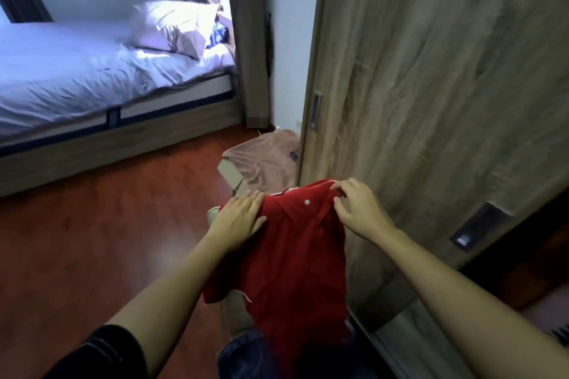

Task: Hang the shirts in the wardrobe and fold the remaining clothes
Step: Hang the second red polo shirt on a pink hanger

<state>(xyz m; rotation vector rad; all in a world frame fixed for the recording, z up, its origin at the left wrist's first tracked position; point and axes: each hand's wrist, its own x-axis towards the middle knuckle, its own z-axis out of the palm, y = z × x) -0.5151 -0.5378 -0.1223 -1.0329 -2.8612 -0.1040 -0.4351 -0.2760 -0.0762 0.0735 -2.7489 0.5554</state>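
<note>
A red polo shirt (292, 252) with a white button hangs in front of me, held up at its shoulders. My left hand (238, 218) lies flat over the shirt's left shoulder, fingers together. My right hand (358, 206) pinches the fabric near the collar on the right. The shirt's lower part drapes down over my legs. The wooden sliding wardrobe door (431, 86) stands right behind the shirt. No hanger shows; the cloth may hide one.
A pink garment (264, 160) lies over a cardboard box (229, 174) on the red-brown floor (107, 240) beyond the shirt. A bed (77, 77) with a pillow (172, 24) fills the left. A dark wardrobe opening (529, 261) shows at right.
</note>
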